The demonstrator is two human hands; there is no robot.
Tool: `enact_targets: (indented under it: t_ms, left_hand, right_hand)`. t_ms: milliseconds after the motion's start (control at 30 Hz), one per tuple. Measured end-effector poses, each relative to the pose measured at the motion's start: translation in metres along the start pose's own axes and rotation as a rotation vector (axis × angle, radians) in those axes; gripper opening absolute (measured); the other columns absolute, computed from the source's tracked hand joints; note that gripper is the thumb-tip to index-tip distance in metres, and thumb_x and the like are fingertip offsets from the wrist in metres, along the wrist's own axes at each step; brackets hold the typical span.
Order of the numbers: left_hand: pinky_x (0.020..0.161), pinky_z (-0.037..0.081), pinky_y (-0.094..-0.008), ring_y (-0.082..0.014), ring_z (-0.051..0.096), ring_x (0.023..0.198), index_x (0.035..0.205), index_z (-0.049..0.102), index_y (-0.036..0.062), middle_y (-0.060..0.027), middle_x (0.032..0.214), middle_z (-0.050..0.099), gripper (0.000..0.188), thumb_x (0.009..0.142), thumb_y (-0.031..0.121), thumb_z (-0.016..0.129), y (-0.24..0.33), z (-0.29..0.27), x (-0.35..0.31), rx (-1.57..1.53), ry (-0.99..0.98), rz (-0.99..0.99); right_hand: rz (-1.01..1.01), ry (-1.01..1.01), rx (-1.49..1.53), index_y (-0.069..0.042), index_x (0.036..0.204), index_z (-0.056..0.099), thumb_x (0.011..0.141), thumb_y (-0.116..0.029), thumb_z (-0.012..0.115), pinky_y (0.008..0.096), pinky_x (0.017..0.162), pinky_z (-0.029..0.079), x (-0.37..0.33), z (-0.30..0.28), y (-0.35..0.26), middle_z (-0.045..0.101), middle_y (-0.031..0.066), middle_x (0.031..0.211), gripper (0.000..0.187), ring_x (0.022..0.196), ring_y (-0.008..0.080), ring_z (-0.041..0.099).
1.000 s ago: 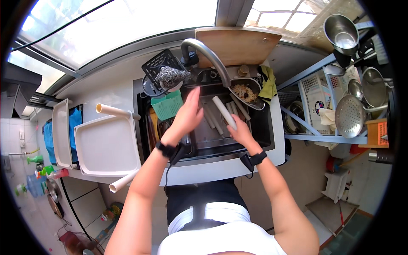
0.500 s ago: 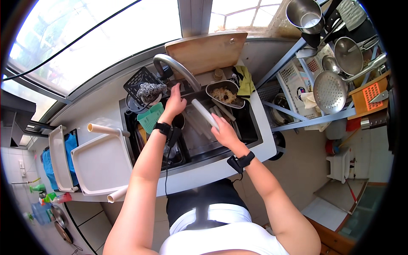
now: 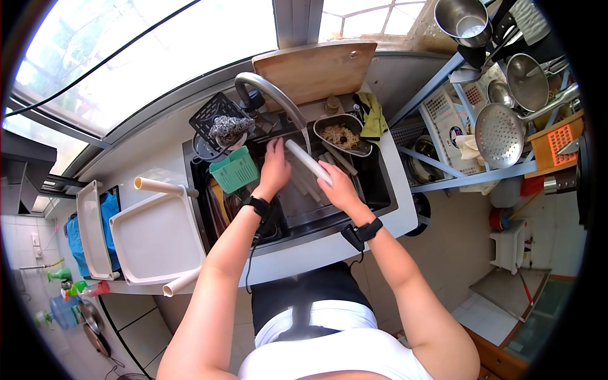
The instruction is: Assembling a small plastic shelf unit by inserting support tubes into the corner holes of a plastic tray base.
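Observation:
My right hand (image 3: 340,187) is closed round one end of a white plastic tube (image 3: 306,161), which slants over the sink (image 3: 297,218). A thin stream of water runs from the curved faucet (image 3: 273,92) beside the tube's middle. Close to the tube's far end, my left hand (image 3: 275,166) is held with its fingers stretched out, holding nothing. More pale tubes (image 3: 341,159) lie in the basin below. A green plastic basket (image 3: 235,170) hangs left of my left hand. At the back right corner sits a strainer (image 3: 342,135) with food scraps.
A wooden cutting board (image 3: 316,73) leans behind the faucet. White tray-like parts with tubes (image 3: 155,237) stand on the left counter. A steel scrubber (image 3: 228,129) rests in a black rack. On the right, a blue metal shelf (image 3: 468,177) carries pans and ladles; a yellow-green cloth (image 3: 375,117) hangs near it.
My left hand has come away from beside the faucet base toward the tube. Water now runs from the spout. The tube, in my right hand, has stayed near the same place.

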State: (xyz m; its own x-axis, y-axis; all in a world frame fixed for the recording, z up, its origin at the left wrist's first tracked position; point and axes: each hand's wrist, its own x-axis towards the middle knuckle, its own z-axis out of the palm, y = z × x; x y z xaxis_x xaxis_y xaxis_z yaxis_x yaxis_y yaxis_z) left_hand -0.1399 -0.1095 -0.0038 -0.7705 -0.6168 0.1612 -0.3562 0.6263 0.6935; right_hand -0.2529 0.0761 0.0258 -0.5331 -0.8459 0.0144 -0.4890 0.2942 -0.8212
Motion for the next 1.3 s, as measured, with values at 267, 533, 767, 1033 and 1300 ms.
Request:
enact_targets:
  t_ms: [267, 533, 767, 1033, 1300]
  left_hand:
    - [0.102, 0.043, -0.048, -0.0414, 0.038, 0.132, 0.139, 0.041, 0.0032, -0.0168, 0.146, 0.04, 0.067, 0.074, -0.007, 0.054, 0.014, 0.016, -0.012, 0.221, -0.132, 0.257]
    - [0.105, 0.035, -0.0593, -0.0397, 0.035, 0.137, 0.14, 0.043, 0.0081, -0.0134, 0.146, 0.041, 0.063, 0.078, 0.0, 0.056, 0.021, 0.02, -0.021, 0.248, -0.192, 0.257]
    - [0.094, 0.041, -0.0573, -0.032, 0.054, 0.108, 0.106, 0.055, 0.0088, -0.0086, 0.105, 0.055, 0.026, 0.082, 0.012, 0.064, -0.003, -0.003, -0.015, 0.27, -0.205, 0.222]
    - [0.074, 0.045, -0.0496, -0.0412, 0.057, 0.092, 0.101, 0.055, 0.0051, -0.0162, 0.096, 0.059, 0.023, 0.089, 0.024, 0.062, -0.028, -0.006, -0.037, 0.237, -0.229, 0.086]
    - [0.071, 0.045, -0.0506, -0.041, 0.059, 0.088, 0.098, 0.055, 0.0039, -0.0182, 0.095, 0.06, 0.023, 0.088, 0.023, 0.064, -0.026, 0.008, -0.037, 0.189, -0.223, 0.127]
  right_hand:
    - [0.029, 0.089, -0.018, -0.002, 0.125, 0.057, 0.084, -0.015, 0.067, 0.0418, 0.09, 0.047, -0.006, -0.012, 0.008, 0.062, 0.0206, 0.116, 0.044, 0.106, 0.0397, 0.059]
    - [0.075, 0.049, 0.044, -0.002, 0.122, 0.06, 0.082, -0.014, 0.07, 0.0407, 0.09, 0.048, -0.014, -0.018, 0.004, 0.065, 0.0207, 0.113, 0.043, 0.104, 0.0391, 0.061]
    - [-0.066, 0.272, -0.036, -0.003, 0.125, 0.056, 0.078, -0.017, 0.075, 0.0388, 0.094, 0.047, -0.008, -0.013, 0.022, 0.056, 0.0186, 0.126, 0.052, 0.114, 0.032, 0.058]
    - [0.134, 0.197, 0.01, -0.004, 0.131, 0.048, 0.083, -0.023, 0.073, 0.0402, 0.096, 0.046, -0.027, -0.005, 0.037, 0.041, 0.0203, 0.139, 0.058, 0.113, 0.0347, 0.055]
    - [0.153, 0.153, -0.051, -0.004, 0.131, 0.048, 0.085, -0.024, 0.07, 0.0423, 0.101, 0.042, -0.046, -0.001, 0.043, 0.04, 0.0218, 0.14, 0.055, 0.122, 0.0404, 0.048]
